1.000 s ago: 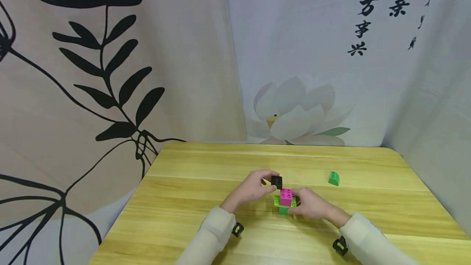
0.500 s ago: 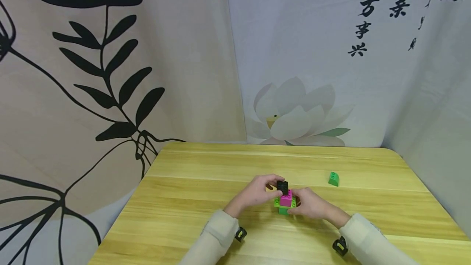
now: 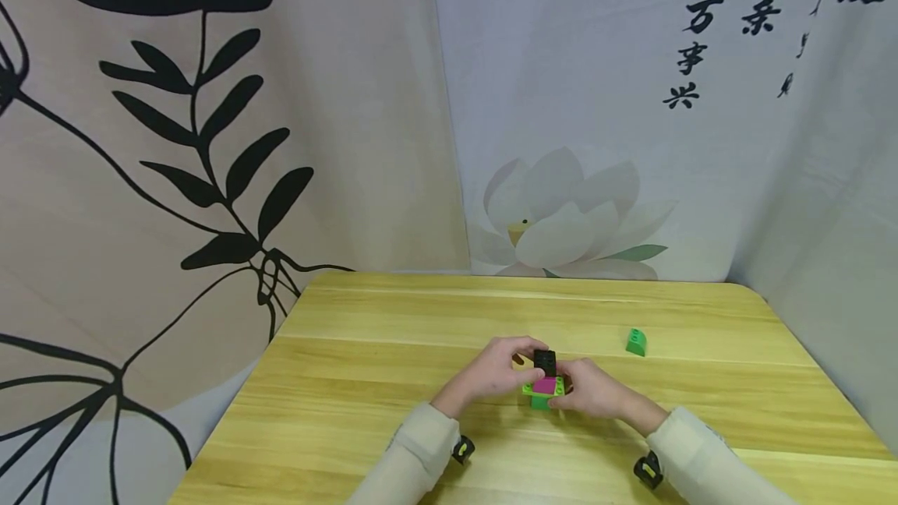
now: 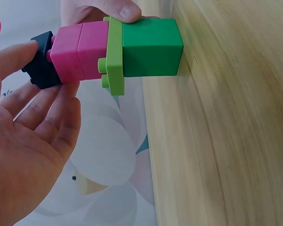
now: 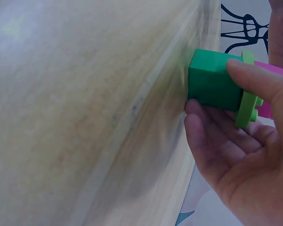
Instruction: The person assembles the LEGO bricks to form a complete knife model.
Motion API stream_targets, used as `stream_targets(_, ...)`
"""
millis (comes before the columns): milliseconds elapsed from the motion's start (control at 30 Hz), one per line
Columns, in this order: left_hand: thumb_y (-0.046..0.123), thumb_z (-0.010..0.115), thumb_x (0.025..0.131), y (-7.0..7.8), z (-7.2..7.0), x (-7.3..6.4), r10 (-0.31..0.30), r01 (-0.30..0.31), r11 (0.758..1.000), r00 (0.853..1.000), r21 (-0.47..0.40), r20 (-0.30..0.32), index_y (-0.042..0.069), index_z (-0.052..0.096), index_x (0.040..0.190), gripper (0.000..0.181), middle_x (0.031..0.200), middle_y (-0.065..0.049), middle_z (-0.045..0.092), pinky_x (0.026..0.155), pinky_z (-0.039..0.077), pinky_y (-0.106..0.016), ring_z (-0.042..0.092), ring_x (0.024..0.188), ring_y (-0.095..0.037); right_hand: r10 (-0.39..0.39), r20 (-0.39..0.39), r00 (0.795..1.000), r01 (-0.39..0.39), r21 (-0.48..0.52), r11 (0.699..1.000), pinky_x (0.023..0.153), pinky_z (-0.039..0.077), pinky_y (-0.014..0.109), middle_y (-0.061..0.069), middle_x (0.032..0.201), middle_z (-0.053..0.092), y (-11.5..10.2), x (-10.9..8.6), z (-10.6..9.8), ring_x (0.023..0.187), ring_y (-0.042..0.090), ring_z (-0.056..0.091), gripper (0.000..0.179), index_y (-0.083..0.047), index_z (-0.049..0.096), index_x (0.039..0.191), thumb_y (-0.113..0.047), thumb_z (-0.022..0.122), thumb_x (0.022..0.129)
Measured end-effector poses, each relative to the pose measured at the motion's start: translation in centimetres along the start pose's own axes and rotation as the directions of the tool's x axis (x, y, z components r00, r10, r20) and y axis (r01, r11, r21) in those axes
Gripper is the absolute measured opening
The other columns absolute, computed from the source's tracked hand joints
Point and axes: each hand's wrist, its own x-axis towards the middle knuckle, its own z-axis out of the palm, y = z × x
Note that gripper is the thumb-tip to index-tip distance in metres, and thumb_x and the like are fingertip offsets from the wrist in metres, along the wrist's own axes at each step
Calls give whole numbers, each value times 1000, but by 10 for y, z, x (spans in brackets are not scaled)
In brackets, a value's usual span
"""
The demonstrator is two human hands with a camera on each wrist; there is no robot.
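Observation:
Before me a small stack of toy building bricks stands on the table. A green block [image 4: 153, 47] is its base, then a lime plate [image 4: 115, 59] and two pink bricks [image 4: 80, 49]. My left hand [image 3: 501, 371] pinches a black brick [image 4: 42, 61] between thumb and fingers at the top of the pink ones. It sits slightly tilted, with pink studs showing in the gap. From the other side my right hand [image 3: 592, 388] grips the stack low down, its thumb on the green block and lime plate in the right wrist view. Part of the pink is hidden there.
A loose green brick [image 3: 636, 342] with a sloped side lies farther back, right of the stack. The wooden table [image 3: 393, 318] ends at a printed cloth backdrop [image 3: 379, 139]. Black devices [image 3: 464, 450] are strapped at both wrists.
My left hand has carried the black brick rightward and down, from beside the stack onto the top pink brick, whose studs it now covers in the head view. The right hand keeps its place.

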Motion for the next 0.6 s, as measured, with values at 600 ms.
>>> stream_targets(600,30,63,92,2,-1,-1,-11,11,1000,1000,26,5,19,61,122,32,105,10,64,83,47,-23,58,98,-6,18,6,1000,-18,-11,1000,61,49,25,-1,94,65,2,2,2,70,7,56,49,0,57,123,-18,75,81)
